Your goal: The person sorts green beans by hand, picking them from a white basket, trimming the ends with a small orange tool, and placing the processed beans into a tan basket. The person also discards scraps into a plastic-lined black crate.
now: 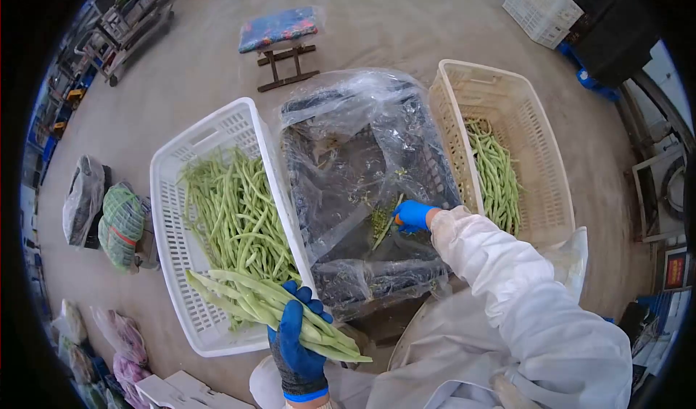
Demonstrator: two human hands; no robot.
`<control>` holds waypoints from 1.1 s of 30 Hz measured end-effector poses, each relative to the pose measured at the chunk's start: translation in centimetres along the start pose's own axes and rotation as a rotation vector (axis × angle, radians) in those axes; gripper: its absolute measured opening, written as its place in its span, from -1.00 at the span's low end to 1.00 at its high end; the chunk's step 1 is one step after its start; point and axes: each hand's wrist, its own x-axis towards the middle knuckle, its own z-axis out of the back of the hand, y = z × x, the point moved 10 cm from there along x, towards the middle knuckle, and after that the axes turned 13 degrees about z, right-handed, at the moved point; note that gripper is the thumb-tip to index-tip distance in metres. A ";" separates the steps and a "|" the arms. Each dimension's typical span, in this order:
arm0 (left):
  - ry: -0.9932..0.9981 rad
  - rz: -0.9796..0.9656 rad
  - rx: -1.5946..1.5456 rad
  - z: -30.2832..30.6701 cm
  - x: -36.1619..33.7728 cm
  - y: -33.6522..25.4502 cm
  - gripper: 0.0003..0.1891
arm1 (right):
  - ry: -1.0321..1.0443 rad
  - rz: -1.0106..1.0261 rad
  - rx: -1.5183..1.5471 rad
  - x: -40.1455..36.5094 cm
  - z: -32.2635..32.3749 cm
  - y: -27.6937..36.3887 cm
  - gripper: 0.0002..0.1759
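Note:
My left hand, in a blue and dark grey glove, is closed round a bunch of flat green beans over the near corner of the white crate. That crate holds many long green beans. Over the black crate lined with clear plastic, my right hand, in a blue glove, has its fingers drawn together beside a thin green bean and small green scraps. An orange thing shows at the right palm. What the right fingers hold is partly hidden.
A cream crate with green beans stands at the right. Beyond the black crate is a low stool with a blue patterned top. Wrapped bundles lie on the floor at the left, and a white crate stands at the back right.

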 end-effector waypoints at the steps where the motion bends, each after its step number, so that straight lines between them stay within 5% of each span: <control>1: 0.011 0.003 -0.012 0.0 -0.3 0.2 -0.56 | -0.003 0.003 -0.002 0.1 -0.2 -0.4 -0.82; 4: 0.017 0.027 -0.035 -0.2 -1.0 0.4 -0.55 | 0.043 0.042 -0.113 3.7 -1.4 -3.3 -0.85; 6: -0.007 0.025 -0.030 0.6 -0.7 0.3 -0.54 | 0.488 0.763 -1.303 5.8 -7.0 -3.0 -0.86; 7: -0.029 0.027 -0.023 1.0 -0.4 0.4 -0.53 | 0.385 0.498 -0.881 7.2 -5.7 -4.3 -0.84; 11: -0.172 0.020 0.086 1.8 -0.1 -0.4 -0.47 | 0.632 0.760 -1.170 8.0 -9.3 -5.6 -0.79; 12: -0.188 0.030 0.084 2.3 0.2 -0.3 -0.47 | 0.650 0.759 -1.160 8.3 -9.8 -6.1 -0.79; 14: -0.131 0.065 0.022 2.8 0.9 -0.2 -0.48 | 0.580 0.428 -0.874 10.1 -9.1 -8.3 -0.79; 15: -0.135 0.214 -0.026 2.5 0.6 0.2 -0.47 | 0.596 0.424 -0.866 11.0 -9.6 -9.8 -0.79; 17: -0.130 0.245 -0.062 3.1 0.8 0.6 -0.49 | 0.599 0.773 -1.026 11.8 -11.3 -11.0 -0.77; 20: -0.237 0.213 -0.048 2.9 0.9 0.4 -0.55 | 0.627 0.613 -1.144 8.2 -8.9 -5.6 -0.75; 22: -0.220 0.111 -0.008 3.0 1.1 -0.1 -0.47 | 0.559 0.705 -1.111 6.9 -8.1 -4.2 -0.78; 24: -0.156 0.071 -0.017 2.6 1.0 -0.1 -0.47 | 0.019 -0.388 0.445 3.0 -4.1 -6.0 -0.77; 25: -0.129 0.072 0.007 2.4 0.9 -0.1 -0.48 | 0.008 -0.369 0.443 2.2 -3.3 -6.2 -0.77; 27: -0.131 0.082 0.046 2.3 0.5 -0.1 -0.48 | 0.487 0.513 -0.308 -0.7 -4.4 1.5 -0.77; 28: -0.111 0.072 0.052 2.2 0.3 -0.1 -0.48 | 0.466 0.523 -0.315 -1.8 -4.1 2.0 -0.77; 30: -0.003 0.076 -0.002 1.3 0.6 0.4 -0.53 | 0.218 -0.158 0.555 -6.7 -3.1 4.3 -0.76; 33: 0.088 0.031 0.131 1.0 1.2 2.2 -0.54 | 0.246 0.160 0.518 -15.2 -3.4 14.6 -0.74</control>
